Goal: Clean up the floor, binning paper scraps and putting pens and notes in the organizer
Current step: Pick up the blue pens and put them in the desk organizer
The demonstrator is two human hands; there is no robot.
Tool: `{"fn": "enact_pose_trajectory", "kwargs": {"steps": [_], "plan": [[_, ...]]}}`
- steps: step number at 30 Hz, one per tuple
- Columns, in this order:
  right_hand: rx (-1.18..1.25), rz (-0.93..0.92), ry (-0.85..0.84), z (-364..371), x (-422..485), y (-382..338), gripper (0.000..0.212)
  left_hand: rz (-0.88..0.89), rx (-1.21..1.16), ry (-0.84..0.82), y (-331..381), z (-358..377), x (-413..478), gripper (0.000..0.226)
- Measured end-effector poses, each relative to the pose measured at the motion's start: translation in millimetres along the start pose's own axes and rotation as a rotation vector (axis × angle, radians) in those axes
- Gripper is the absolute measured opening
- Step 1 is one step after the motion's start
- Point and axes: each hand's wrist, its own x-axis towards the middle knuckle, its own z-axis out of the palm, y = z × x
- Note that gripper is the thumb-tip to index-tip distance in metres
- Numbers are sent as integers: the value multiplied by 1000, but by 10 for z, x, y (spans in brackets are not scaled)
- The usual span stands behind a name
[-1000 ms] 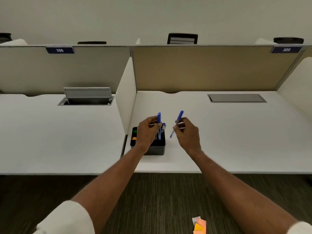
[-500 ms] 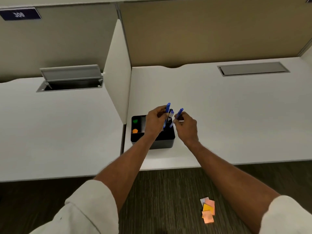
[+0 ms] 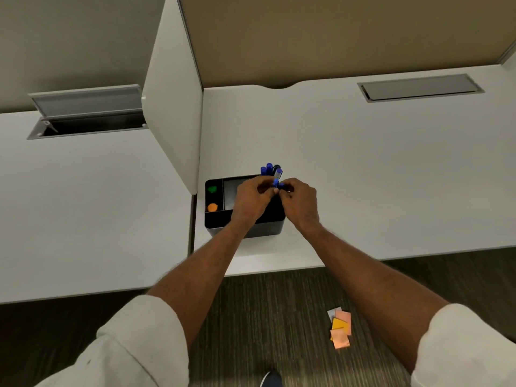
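A black organizer [image 3: 215,224] sits on the white bench [image 3: 377,177], at its left edge just beside the upright divider panel [image 3: 173,113] and near the front edge. Both of the person's hands meet over the organizer's right part. The left hand [image 3: 251,199] is curled, its fingertips pinched together at the blue pens [image 3: 270,171], and the right hand [image 3: 300,201] is curled the same way from the other side, fingertips touching or nearly touching the left's. Between them they grip a blue pen with a pale clip; which hand bears it cannot be told, since the fingers overlap there. The pen tops stand upright in a tight cluster at the organizer's back right corner, rising above the knuckles.

In the organizer's left compartment lie a green item [image 3: 212,189] towards the back and an orange item [image 3: 212,207] towards the front, apart from each other. The middle compartment shows a grey floor, partly hidden by the left hand.

On the dark striped carpet [image 3: 265,317] below the bench's front edge, a small pile of sticky notes [image 3: 340,328] lies overlapping, in pale, pink and orange sheets, beside the right forearm. A dark shoe tip [image 3: 270,379] shows at the bottom edge. A closed grey cable hatch [image 3: 418,88] sits towards the bench's back right; on the neighbouring bench to the left, another hatch [image 3: 86,107] stands open.
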Motion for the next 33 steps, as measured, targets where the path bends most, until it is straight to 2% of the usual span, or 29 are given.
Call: {"fn": "enact_pose_trajectory", "kwargs": {"steps": [7, 13, 18, 22, 33], "plan": [[36, 10, 28, -117, 11, -18, 22, 34, 7, 27, 62, -7, 19, 36], [34, 6, 26, -250, -202, 70, 40, 71, 4, 39, 73, -4, -178, 42], [-161, -99, -22, -564, -481, 357, 48, 163, 133, 107, 182, 65, -432, 43], [-355, -117, -56, -877, -630, 565, 52, 228, 246, 37, 248, 188, -631, 43], [-521, -120, 15, -2043, -1330, 847, 52, 358, 539, -75, 690, 741, -1352, 58]]}}
